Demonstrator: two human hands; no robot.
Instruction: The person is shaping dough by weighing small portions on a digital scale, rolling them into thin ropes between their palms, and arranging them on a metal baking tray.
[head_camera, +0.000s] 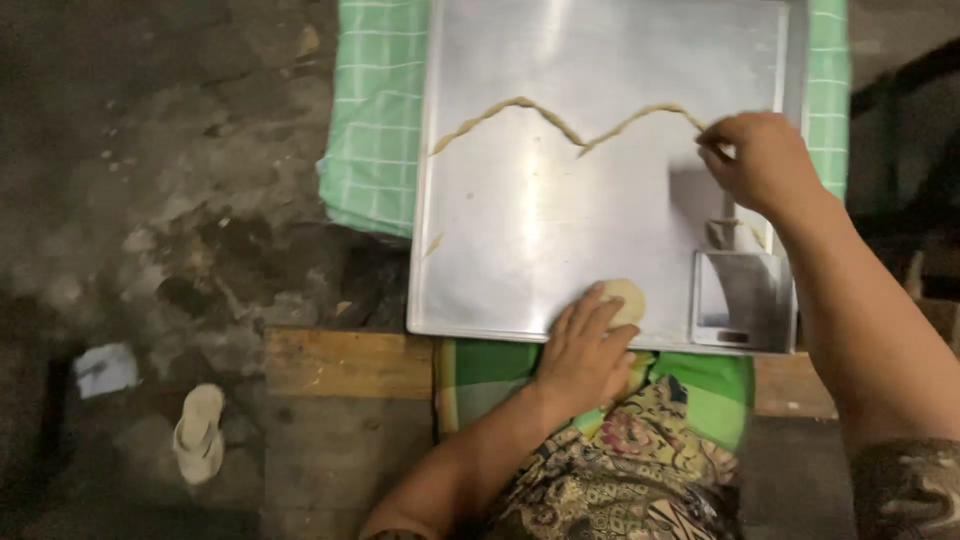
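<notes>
Work surface: a metal tray (520, 260) lies flat over a green checked cloth (375, 130), its near edge resting by a wooden plank (340, 365).
Dough rope: a thin strand of dough (560, 122) runs in a zigzag across the upper half of the tray, from the left rim to the right hand.
Right hand: the right hand (760, 160) pinches the right end of the rope, fingers drawn narrow around it.
Left hand: the left hand (585, 350) lies at the tray's near rim, fingers loosely spread and resting on a small dough ball (628, 298); no firm grip seen.
Step in hand: judged as shaping or laying out the rope on the tray, one end being held.
Next move calls for: a light, even pull, since the strand looks thin enough to tear.
Scraper: a flat metal blade (742, 300) lies in the tray's near right corner; motion blur leaves its handle unclear.
Packages, labels, signs: none legible; a pale scrap (105, 368) and a light sandal (198, 432) lie on the dark floor, left.
</notes>
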